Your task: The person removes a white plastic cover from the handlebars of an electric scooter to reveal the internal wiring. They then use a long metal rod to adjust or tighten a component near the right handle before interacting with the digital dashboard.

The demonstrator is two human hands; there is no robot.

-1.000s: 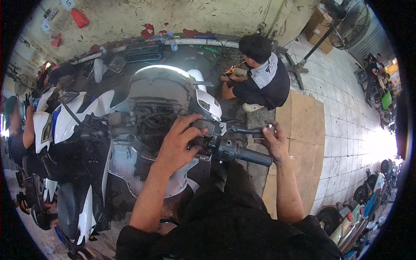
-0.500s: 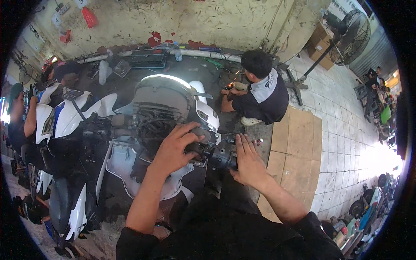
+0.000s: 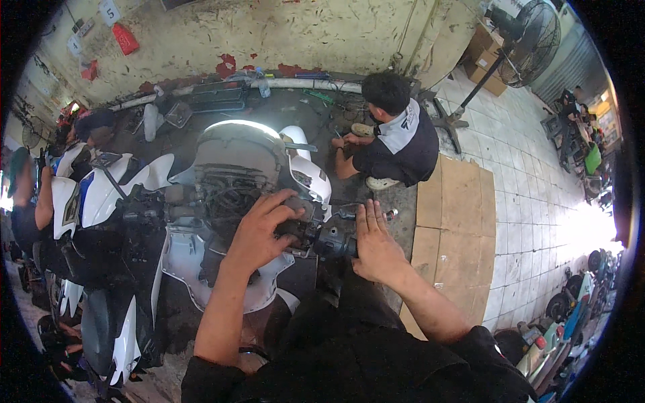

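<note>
In front of me is a scooter's handlebar, with a black switch housing [image 3: 331, 243] near its right end. My left hand [image 3: 259, 232] curls over a dark grey block [image 3: 302, 213] beside the housing, fingers on top and thumb lower down. My right hand [image 3: 378, 245] lies against the outer end of the housing, its fingers stretched out flat beside the brake lever [image 3: 347, 213]. Its palm hides the grip. Left of the bar is the scooter's stripped front with bare wiring [image 3: 228, 195]. White body panels [image 3: 312, 176] surround it.
A person [image 3: 400, 134] crouches ahead, hands low near the floor. Cardboard sheets [image 3: 457, 221] lie on the right, with a standing fan [image 3: 531, 47] beyond. A second white scooter [image 3: 107, 195] stands left, people behind it. A toolbox [image 3: 218, 97] sits along the wall.
The view has shifted slightly, moving the surroundings left. My hands stay at the handlebar; my right fingers now look straighter and closer together. Orange glow near the crouching person's hands is gone.
</note>
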